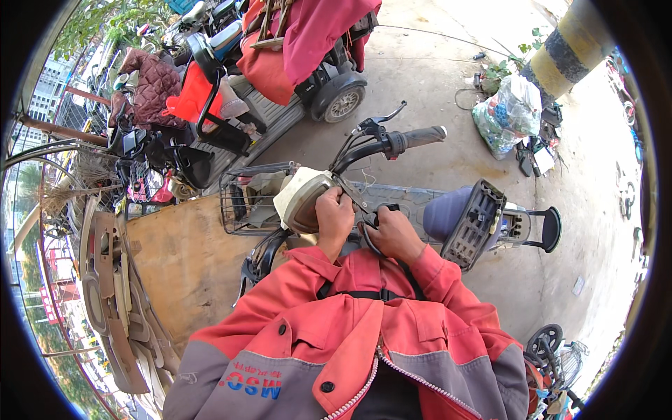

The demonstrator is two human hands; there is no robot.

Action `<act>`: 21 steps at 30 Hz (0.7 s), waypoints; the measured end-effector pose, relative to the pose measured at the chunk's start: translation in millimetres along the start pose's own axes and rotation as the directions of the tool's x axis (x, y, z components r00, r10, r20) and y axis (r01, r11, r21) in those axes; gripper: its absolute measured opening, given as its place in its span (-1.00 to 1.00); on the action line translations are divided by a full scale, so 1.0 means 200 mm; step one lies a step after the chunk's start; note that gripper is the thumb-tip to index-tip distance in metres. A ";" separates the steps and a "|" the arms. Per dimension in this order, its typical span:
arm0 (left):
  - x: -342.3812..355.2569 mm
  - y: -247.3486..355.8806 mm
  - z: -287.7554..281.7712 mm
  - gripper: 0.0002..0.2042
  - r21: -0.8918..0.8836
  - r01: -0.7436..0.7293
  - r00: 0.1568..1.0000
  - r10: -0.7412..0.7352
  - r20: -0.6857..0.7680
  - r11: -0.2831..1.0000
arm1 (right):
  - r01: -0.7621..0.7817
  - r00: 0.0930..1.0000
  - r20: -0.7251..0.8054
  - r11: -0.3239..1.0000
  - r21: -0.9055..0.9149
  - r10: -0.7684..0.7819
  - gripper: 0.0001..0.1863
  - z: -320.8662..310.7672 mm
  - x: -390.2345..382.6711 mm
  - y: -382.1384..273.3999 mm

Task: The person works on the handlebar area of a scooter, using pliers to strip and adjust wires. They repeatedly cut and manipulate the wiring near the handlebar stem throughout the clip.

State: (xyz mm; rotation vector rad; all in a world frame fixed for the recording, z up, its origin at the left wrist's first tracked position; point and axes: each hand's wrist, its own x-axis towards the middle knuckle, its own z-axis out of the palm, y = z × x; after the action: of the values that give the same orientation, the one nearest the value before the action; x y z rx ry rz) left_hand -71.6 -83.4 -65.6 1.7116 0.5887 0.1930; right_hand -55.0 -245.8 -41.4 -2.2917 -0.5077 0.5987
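Note:
An electric scooter stands in front of me, with its beige and brown front housing point(306, 201) close to my left hand. My left hand point(335, 218) is closed in a pinch against the right edge of that housing; its fingertips hide what they hold. Just to the right, my right hand point(396, 234) is closed around a black cable point(369, 240) that curves down toward my jacket. Thin dark cables run between the two hands and up to the handlebar point(364, 150). The black grip point(425, 136) and brake lever point(390, 112) point away to the upper right.
A wire basket point(241, 203) hangs at the scooter's left, above a brown board point(175, 259). To the right is the tipped-up seat point(474, 225). Beyond stand a loaded three-wheeler point(343, 98), a bag of waste point(509, 115) and a striped pillar point(570, 52). Plastic panels point(112, 301) are stacked at left.

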 end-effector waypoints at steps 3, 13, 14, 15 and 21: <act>0.00 0.01 0.00 -0.84 0.006 0.010 1.000 -0.010 0.012 1.000 | -0.006 1.000 -0.001 1.000 -0.029 0.006 -0.52 -0.01 0.00 -0.01; 0.02 -0.06 0.00 -0.86 0.045 -0.017 1.000 0.018 -0.008 0.999 | -0.056 0.997 0.042 0.997 -0.053 0.059 -0.48 -0.04 0.01 -0.04; 0.02 -0.06 0.01 -0.86 0.046 -0.016 1.000 0.016 -0.011 0.999 | -0.057 0.997 0.039 0.997 -0.050 0.059 -0.49 -0.04 0.01 -0.04; 0.02 -0.07 0.01 -0.86 0.047 -0.014 1.000 0.015 -0.014 0.999 | -0.053 0.998 0.042 0.998 -0.046 0.055 -0.49 -0.05 0.01 -0.04; 0.01 -0.04 0.00 -0.85 0.092 -0.025 1.000 0.026 -0.008 0.995 | -0.030 0.999 0.044 0.999 -0.025 0.031 -0.50 -0.03 0.01 -0.02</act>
State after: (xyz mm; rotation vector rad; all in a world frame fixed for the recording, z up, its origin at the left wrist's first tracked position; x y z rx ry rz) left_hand -72.1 -80.5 -74.2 1.8086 0.5899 0.1943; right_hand -50.8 -244.6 -35.4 -2.3176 -0.5050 0.6622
